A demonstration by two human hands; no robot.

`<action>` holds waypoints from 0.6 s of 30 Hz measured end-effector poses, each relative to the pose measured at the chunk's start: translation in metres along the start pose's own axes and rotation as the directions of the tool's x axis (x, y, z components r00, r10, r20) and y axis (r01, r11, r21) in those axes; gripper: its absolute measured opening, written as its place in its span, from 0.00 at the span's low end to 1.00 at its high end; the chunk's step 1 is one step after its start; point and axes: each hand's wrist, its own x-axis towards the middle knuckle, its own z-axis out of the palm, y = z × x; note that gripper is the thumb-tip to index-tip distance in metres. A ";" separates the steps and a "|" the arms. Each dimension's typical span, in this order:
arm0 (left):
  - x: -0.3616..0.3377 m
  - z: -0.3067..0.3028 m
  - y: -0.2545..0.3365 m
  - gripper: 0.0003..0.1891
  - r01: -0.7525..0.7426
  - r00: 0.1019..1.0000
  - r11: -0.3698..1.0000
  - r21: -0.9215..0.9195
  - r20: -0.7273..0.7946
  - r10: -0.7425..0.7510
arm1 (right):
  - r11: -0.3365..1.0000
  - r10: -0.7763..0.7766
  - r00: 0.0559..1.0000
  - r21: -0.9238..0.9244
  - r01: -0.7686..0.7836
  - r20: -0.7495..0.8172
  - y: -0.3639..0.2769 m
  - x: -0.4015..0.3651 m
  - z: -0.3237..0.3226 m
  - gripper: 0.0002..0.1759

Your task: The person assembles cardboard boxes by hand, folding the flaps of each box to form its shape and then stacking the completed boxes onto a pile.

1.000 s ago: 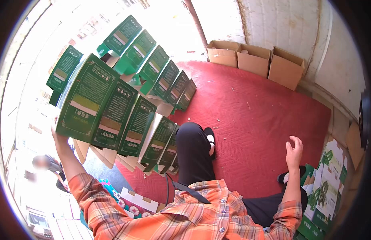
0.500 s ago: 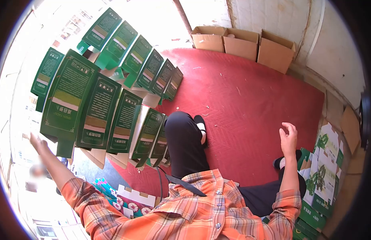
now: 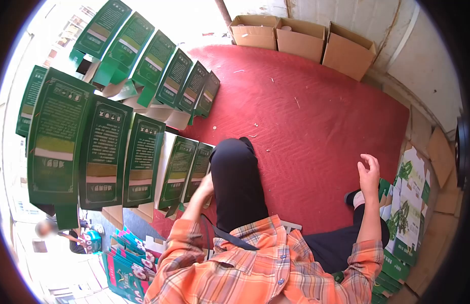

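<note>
My left hand (image 3: 206, 186) is low beside my raised knee, at the right end of the front row of standing green cartons. The end carton (image 3: 198, 169) is right by it. Its fingers are mostly hidden between the knee and that carton, so any hold is not visible. My right hand (image 3: 368, 174) hangs in the air over my other leg, fingers loosely bent and apart, with nothing in it. Close to it lies a stack of flat green-and-white printed cartons (image 3: 408, 202). A large green carton (image 3: 60, 142) stands at the left of the front row.
Behind the front row runs a second row of green cartons (image 3: 154, 58). Three brown cardboard boxes (image 3: 301, 43) line the far wall. A red mat (image 3: 306, 116) covers the floor. Teal and pink flower-print cartons (image 3: 124, 271) stand lower left, near another person (image 3: 75, 237).
My left hand has swung from the far left end of the carton row to its right end beside my knee. My right hand has barely moved. The view has shifted slightly.
</note>
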 end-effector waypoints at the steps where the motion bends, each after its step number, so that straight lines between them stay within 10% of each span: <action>1: 0.008 -0.012 -0.006 0.24 0.018 1.000 1.000 0.006 0.018 -0.018 | 1.000 0.020 1.000 0.002 -0.020 0.017 0.000 -0.001 0.002 0.14; 9: 0.045 -0.088 0.049 0.23 0.057 0.998 0.994 -0.093 0.033 -0.054 | 0.993 0.082 0.992 -0.091 -0.073 0.097 0.001 0.012 0.023 0.15; 18: 0.069 0.012 -0.201 0.22 0.429 0.893 0.838 -0.337 0.018 -0.450 | 0.986 0.091 0.977 -0.155 -0.061 0.191 -0.006 0.027 0.042 0.16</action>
